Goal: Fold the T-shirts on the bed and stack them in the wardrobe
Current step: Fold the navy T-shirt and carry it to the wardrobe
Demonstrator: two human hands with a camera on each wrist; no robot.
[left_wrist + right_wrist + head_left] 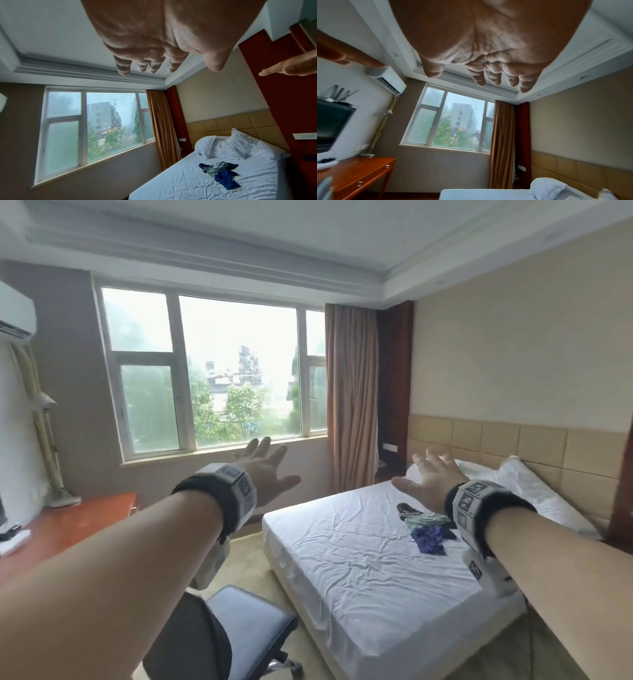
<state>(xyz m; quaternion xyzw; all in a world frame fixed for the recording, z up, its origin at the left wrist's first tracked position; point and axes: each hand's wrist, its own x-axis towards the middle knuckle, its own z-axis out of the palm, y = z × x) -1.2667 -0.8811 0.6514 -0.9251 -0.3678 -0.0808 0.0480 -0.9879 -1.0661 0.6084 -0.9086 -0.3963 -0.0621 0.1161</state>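
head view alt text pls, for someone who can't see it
Two bare hands, left and right, reach forward open and empty toward a bed with a heap of crumpled T-shirts and pillows. A window, desk and chair are left.

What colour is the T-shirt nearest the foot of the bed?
Blue T-shirt, best in the left wrist view.

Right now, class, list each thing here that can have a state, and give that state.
Left hand: open, empty, raised.
Right hand: open, empty, raised.
Crumpled pile of dark, grey-green and blue T-shirts: unfolded, on the bed.
White-sheeted bed: wrinkled.
Brown curtain: drawn aside.
White-framed window: looks shut.
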